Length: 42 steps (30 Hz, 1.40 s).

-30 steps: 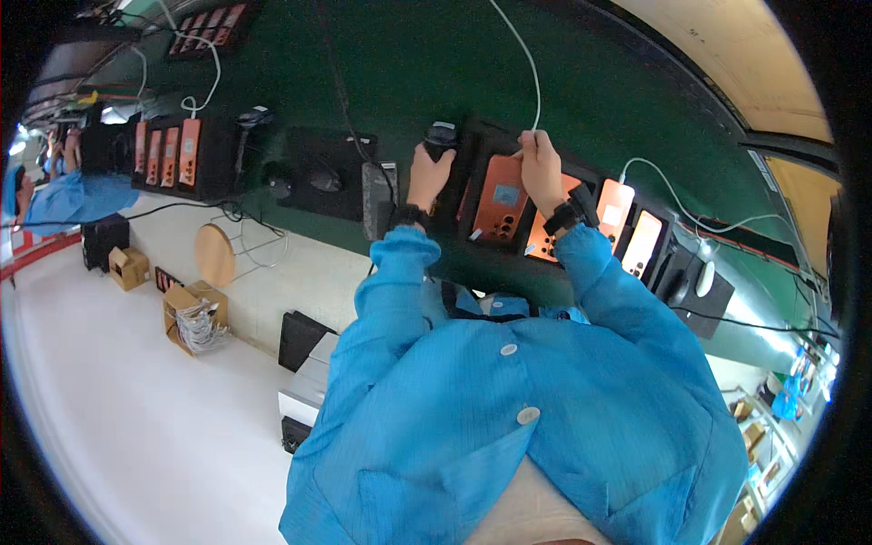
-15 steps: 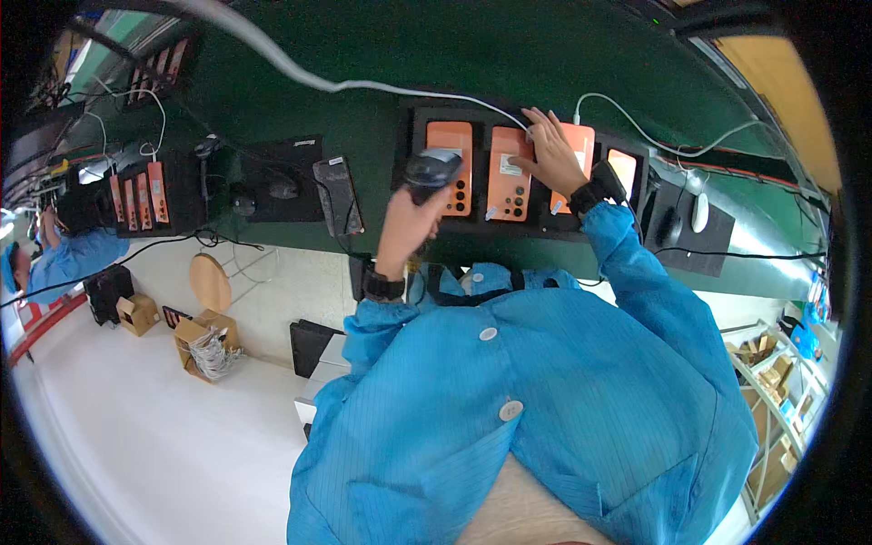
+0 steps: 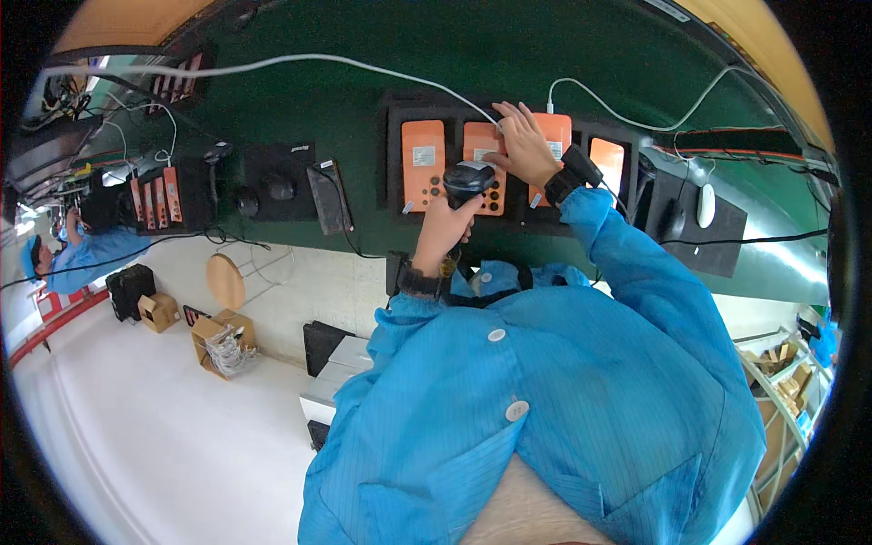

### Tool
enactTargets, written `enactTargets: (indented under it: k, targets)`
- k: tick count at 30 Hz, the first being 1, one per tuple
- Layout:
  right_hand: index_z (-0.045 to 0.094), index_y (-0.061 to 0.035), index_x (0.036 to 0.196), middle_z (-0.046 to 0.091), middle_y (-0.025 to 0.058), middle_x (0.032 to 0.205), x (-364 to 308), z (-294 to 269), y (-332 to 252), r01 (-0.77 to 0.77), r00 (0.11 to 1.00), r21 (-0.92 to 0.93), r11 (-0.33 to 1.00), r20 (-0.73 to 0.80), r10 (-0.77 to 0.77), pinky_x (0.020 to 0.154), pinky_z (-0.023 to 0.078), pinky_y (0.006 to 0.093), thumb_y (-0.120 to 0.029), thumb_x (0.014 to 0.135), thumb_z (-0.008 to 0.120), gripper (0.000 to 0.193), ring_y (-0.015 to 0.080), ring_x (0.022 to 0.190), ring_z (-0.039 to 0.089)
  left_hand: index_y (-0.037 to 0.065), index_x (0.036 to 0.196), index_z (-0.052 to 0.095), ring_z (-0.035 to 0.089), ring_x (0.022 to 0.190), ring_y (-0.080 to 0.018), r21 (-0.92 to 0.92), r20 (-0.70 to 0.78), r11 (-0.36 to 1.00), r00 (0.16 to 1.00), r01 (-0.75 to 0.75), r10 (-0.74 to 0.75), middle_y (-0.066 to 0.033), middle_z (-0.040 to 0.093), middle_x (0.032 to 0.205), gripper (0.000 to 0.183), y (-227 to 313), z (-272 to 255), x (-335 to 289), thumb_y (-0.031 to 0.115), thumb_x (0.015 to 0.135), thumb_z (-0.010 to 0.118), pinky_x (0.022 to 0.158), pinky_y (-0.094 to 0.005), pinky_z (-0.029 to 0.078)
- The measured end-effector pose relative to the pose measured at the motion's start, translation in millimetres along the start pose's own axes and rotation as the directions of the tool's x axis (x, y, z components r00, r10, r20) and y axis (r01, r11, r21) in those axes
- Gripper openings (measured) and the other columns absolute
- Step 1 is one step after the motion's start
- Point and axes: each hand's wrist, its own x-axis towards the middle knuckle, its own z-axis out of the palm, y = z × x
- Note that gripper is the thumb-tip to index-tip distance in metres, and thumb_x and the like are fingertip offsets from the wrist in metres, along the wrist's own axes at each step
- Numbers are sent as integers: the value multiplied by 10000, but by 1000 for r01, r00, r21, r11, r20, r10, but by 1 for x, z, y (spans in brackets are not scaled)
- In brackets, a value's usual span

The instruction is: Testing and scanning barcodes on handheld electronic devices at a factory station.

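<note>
Black scanner (image 3: 469, 182) needing steady aim over orange phone (image 3: 479, 137); left hand (image 3: 443, 230) grasping scanner, right hand (image 3: 530, 150) spreading loose fingers near cable (image 3: 318, 58).

Left hand (image 3: 445, 227) curled, right hand (image 3: 529, 150) spread

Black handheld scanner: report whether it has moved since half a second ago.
Yes, rightward along the black tray: the scanner was over the leftmost orange phone, and is now over the second phone.

Blk scanner (image 3: 467, 180), over orange phone (image 3: 481, 142), cam-side up
</note>
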Motion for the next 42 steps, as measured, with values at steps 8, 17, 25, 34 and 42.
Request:
enactTargets:
  k: [8, 17, 25, 34, 42]
  targets:
    - [453, 14, 1022, 441, 218, 1320, 8, 1, 11, 27, 999, -11, 1000, -35, -27, 1118, 244, 477, -315, 679, 772, 572, 372, 1274, 387, 9, 703, 584, 538, 440, -107, 39, 30, 998, 999, 38, -39, -30, 556, 564, 315, 16, 5, 15, 280, 851, 649, 396, -252, 417]
    - [424, 109, 1171, 480, 280, 1133, -35, -3, -52, -473, 881, 211, 856, 103, 461, 868, 449, 488, -214, 799, 640, 538, 440, 1039, 490, -45, 1159, 505, 676, 766, -313, 498, -542, 865, 754, -67, 371, -205, 672, 896, 552, 20, -87, 60, 340, 809, 691, 656, -401, 511]
    - [363, 47, 928, 412, 263, 999, -47, 52, -92, -609, 753, 318, 727, -56, 656, 874, 338, 541, -91, 740, 647, 367, 444, 989, 410, -86, 1184, 506, 486, 1190, -421, 429, -421, 903, 889, 21, 179, -339, 527, 1197, 653, -19, -153, 124, 457, 836, 611, 992, -402, 374]
    - [395, -8, 1013, 580, 189, 869, -49, 33, -48, -680, 652, 527, 510, 116, 749, 692, 480, 385, 2, 819, 588, 274, 309, 813, 615, -16, 1192, 496, 512, 1071, -332, 705, -92, 400, 484, -586, 870, -200, 527, 1157, 468, 43, -61, 100, 240, 842, 672, 891, -414, 433]
    - [580, 38, 933, 565, 155, 826, -48, -48, -48, -285, 920, 349, 893, -163, 357, 632, 447, 345, -82, 893, 563, 128, 314, 690, 559, 14, 998, 606, 611, 826, -130, 103, 215, 858, 853, -504, 475, -69, 647, 867, 293, 28, 0, 78, 231, 829, 708, 725, -280, 484]
